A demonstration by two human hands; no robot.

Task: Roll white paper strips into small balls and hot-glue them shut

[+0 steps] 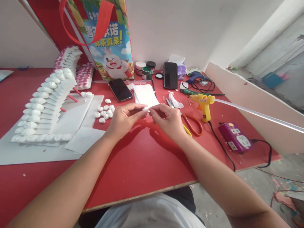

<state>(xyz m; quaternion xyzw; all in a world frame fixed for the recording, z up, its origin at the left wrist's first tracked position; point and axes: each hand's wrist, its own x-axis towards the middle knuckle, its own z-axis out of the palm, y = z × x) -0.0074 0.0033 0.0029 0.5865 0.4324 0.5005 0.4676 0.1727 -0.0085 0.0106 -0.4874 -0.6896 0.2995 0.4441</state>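
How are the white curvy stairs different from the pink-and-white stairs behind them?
The white stairs carry plain white puffs, while the pink-and-white stairs also have pink ones. The white stairs stand nearer the camera; the pink-and-white stairs are partly hidden behind them. Both have thin, stacked steps.

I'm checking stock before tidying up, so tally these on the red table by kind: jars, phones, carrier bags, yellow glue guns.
Jars: 3
Phones: 2
Carrier bags: 1
Yellow glue guns: 1
Total: 7
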